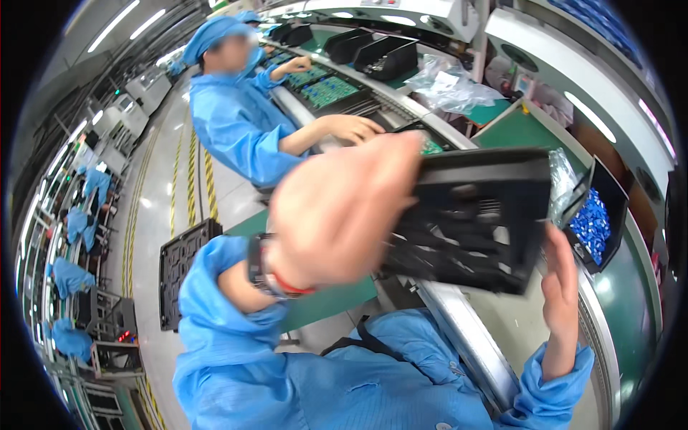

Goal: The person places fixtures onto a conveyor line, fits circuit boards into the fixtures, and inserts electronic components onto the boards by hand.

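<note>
A black tray-like fixture with recesses and slots (466, 233) is held up, tilted, in front of me, partly blurred by motion. My left hand (340, 215) is closed on its left edge, its fingertips hidden behind the near side of the hand. On the opposite side, my right hand (561, 287) has its fingers stretched out beside the fixture's lower right corner. Whether the fingertips touch that edge, I cannot tell.
A conveyor rail (469, 337) runs below the fixture. To the right stands a black bin of small blue parts (591, 229). Another black fixture (183, 272) lies at left. A co-worker in blue (236, 122) handles green circuit boards (330, 92). Clear plastic bags (455, 86) lie behind.
</note>
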The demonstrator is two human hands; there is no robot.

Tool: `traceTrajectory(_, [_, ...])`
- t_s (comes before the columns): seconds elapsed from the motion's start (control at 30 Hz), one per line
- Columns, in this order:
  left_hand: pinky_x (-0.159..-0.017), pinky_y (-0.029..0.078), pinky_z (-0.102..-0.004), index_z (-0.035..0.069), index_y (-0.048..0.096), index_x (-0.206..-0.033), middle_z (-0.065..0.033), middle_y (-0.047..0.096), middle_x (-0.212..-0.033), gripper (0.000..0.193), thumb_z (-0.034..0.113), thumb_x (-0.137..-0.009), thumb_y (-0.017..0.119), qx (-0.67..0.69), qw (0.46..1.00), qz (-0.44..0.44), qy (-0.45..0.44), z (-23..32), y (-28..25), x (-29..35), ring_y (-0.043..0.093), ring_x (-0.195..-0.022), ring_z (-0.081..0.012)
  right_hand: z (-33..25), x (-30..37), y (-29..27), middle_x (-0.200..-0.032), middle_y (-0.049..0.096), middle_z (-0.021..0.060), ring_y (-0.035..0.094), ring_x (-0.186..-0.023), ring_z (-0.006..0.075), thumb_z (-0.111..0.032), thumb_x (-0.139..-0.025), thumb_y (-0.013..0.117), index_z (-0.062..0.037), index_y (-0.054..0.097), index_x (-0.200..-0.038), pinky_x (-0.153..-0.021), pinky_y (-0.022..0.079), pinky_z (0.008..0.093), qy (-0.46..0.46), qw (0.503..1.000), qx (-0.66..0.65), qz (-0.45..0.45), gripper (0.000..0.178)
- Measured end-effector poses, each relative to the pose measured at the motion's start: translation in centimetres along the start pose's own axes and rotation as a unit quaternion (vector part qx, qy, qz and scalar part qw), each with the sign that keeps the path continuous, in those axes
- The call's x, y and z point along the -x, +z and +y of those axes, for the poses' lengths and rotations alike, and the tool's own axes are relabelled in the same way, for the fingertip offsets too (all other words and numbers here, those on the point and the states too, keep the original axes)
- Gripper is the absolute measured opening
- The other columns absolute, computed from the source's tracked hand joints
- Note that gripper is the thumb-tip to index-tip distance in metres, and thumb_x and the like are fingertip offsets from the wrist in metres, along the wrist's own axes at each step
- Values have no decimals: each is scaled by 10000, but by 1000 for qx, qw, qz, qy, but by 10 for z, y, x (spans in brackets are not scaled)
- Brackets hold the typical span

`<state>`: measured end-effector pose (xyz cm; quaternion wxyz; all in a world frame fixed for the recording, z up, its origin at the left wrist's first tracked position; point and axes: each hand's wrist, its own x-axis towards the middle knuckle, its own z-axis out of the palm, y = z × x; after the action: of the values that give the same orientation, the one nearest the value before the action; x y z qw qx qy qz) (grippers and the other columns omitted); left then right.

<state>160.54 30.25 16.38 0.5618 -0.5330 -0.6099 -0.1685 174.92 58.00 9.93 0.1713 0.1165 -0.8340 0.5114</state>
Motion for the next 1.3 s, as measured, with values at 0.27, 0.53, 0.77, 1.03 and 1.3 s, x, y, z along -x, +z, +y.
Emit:
traceTrajectory(0.27, [-592,445,-305,-49,590,-1040,-80,547,-820,361,126,-725,573,346,937,32,-38,104,121,-74,556,-687,-195,11,204,-26,-1392,469,160,459,-1264,236,-297,-1030,420,53,389,-1406,-1079,330,354,135,887,92,432,515])
traceTrajectory(0.53, [-1164,175,-432,-28,176,-1480,-290,217,-1507,795,369,-924,584,587,778,-158,-158,120,194,-60,226,-1412,-400,14,328,-7,-1284,550,139,527,-1174,230,-265,-968,523,-1,518,-1283,-1040,396,373,236,643,-88,723,411])
traceTrajectory(0.77, [-1096,337,-428,56,313,-1460,-120,421,-1455,617,494,-1031,243,721,-50,-478,-498,196,190,6,415,-1328,-255,38,310,-7,-1079,664,94,640,-967,182,-236,-973,508,-1,618,-1126,-863,508,319,378,618,-210,656,301])
traceTrajectory(1.03, [-1095,332,-417,42,376,-1418,-140,496,-1390,592,466,-1040,211,658,-51,-520,-543,224,240,35,462,-1288,-261,62,287,-27,-838,661,47,626,-721,118,-234,-997,492,-20,621,-1013,-643,509,250,423,614,-232,624,250])
traceTrajectory(1.3, [-1073,359,-398,66,395,-1399,-98,541,-1345,509,405,-1045,258,655,-16,-481,-582,232,265,46,498,-1241,-233,88,284,-42,-873,667,59,633,-755,132,-235,-1001,499,1,610,-1087,-677,519,264,425,593,-267,629,275])
